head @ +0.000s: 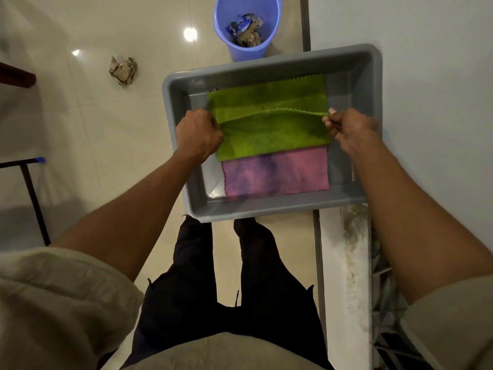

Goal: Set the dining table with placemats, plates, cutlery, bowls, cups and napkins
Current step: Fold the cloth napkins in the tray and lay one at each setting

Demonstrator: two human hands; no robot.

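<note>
A grey plastic tub [354, 62] lies in front of me, partly on a white surface at the right. Inside it, a green cloth [269, 124] is folded over itself, on top of a pink cloth [274, 173] that shows at the near side. My left hand [198, 134] grips the green cloth's left edge. My right hand [349, 129] pinches its right edge at the fold. The cloth is stretched between both hands.
A blue bin [248, 25] with crumpled rubbish stands on the tiled floor beyond the tub. A crumpled paper ball [123, 70] lies on the floor at the left. A dark metal frame [32, 188] is at the left edge. My legs stand below the tub.
</note>
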